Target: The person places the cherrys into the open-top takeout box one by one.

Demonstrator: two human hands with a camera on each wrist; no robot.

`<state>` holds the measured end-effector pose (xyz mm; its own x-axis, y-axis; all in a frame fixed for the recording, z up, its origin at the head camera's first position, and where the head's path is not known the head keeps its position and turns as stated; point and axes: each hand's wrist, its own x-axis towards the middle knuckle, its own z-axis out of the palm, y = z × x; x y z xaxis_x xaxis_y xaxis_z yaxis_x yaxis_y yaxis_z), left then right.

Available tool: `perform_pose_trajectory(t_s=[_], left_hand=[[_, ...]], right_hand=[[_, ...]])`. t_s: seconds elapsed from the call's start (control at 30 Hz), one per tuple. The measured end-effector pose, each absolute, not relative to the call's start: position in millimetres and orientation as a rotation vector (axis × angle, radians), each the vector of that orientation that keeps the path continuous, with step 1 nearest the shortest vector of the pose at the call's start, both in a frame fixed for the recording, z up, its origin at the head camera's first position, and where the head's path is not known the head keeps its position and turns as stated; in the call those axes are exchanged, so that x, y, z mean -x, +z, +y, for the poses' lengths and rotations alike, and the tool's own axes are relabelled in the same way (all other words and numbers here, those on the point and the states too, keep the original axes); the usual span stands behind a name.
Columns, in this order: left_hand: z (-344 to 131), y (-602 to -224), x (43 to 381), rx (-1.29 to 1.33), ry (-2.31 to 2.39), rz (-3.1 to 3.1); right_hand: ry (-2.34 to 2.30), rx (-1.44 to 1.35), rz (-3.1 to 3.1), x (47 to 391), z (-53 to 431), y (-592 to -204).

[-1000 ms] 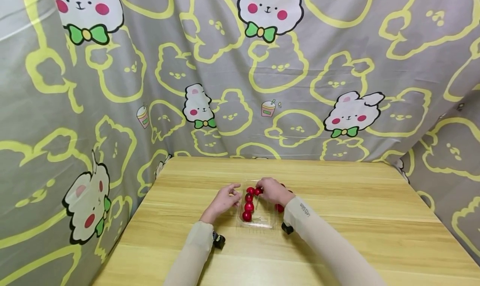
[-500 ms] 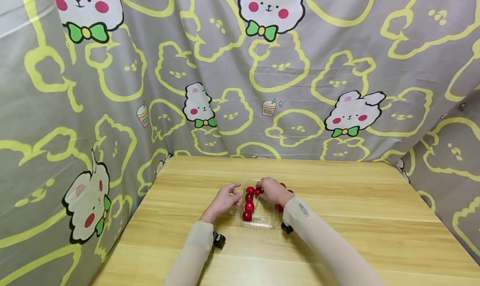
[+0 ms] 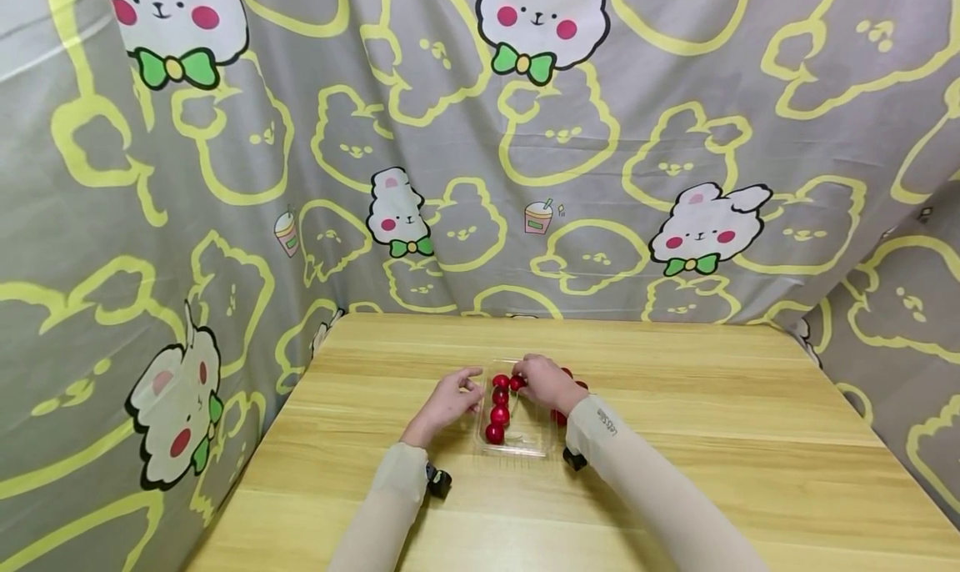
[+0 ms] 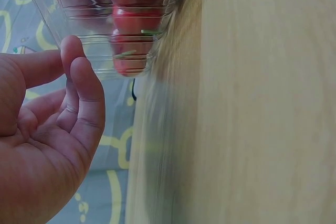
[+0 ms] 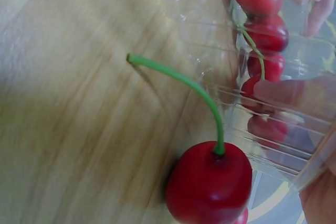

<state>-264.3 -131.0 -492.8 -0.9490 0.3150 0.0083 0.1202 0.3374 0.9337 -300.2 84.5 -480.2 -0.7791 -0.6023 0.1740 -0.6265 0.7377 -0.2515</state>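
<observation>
Red cherries (image 3: 499, 415) stand in a row along the left side of a clear plastic box (image 3: 517, 451). My right hand (image 3: 547, 382) reaches into the back of the box and pinches a cherry (image 3: 517, 383) beside the row's far end. Through the clear wall, the right wrist view shows a fingertip (image 5: 275, 92) on a cherry. My left hand (image 3: 447, 401) stays at the box's left side, fingers loosely bent. In the left wrist view its fingertips (image 4: 81, 69) overlap the box's edge.
More cherries (image 3: 566, 373) lie on the wooden table (image 3: 712, 439) right of the box, partly hidden by my right hand and wrist. One cherry with a green stem (image 5: 210, 182) is close to the right wrist camera. A patterned curtain (image 3: 585, 163) hangs behind the table.
Hardly anything differs. Both hands keep their places at the box, and the cherries in the row shift very slightly.
</observation>
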Motion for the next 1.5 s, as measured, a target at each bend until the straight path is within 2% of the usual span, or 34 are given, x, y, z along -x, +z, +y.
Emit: perform_pose_trajectory(t_s=[1.2,1.5], left_hand=[[-131,-493,263,-0.361,1.679,2.417],[-129,-493,265,-0.357,1.681,2.426]], right_hand=[[0.530,-0.976,-2.856,304,86,-485],[0.751,-1.002,-2.822,300,94,-473]])
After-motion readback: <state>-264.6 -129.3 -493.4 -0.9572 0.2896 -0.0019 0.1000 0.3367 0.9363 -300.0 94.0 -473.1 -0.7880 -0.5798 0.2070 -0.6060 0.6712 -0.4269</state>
